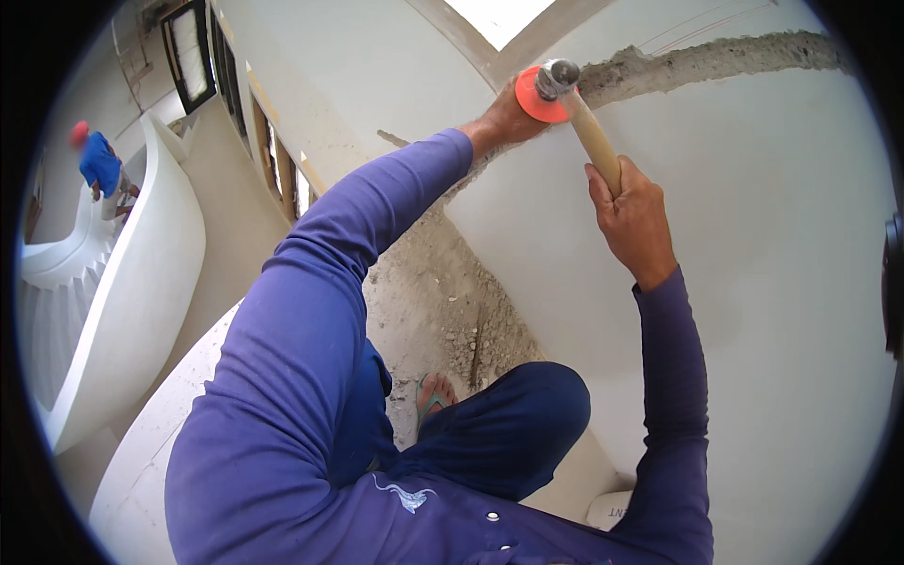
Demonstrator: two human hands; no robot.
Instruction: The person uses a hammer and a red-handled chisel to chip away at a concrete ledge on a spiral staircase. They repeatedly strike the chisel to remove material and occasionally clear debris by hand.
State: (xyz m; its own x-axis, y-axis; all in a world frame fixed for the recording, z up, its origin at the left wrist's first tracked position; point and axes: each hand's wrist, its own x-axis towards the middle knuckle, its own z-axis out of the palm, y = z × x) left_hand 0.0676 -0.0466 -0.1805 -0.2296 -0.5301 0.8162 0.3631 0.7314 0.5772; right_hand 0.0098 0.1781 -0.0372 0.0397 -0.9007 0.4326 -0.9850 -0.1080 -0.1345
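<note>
My left hand (509, 119) is closed round a chisel whose round orange-red hand guard (529, 102) faces me. The guard and the hammer hide most of its shaft and its tip. My right hand (633, 221) grips a hammer (595, 137) by its pale wooden handle, thumb along the wood. The hammer's metal head lies over the guard in this view; whether it touches the chisel's end I cannot tell. Both tools are at the near end of a rough groove (697, 71) cut into the white wall (753, 217).
Rubble and dust (461, 325) lie on the floor by my sandalled foot (435, 391). To the left, a curved white staircase wall (174, 226) rises, with a person in a blue shirt (100, 162) beyond it. A white bag (607, 508) sits at lower right.
</note>
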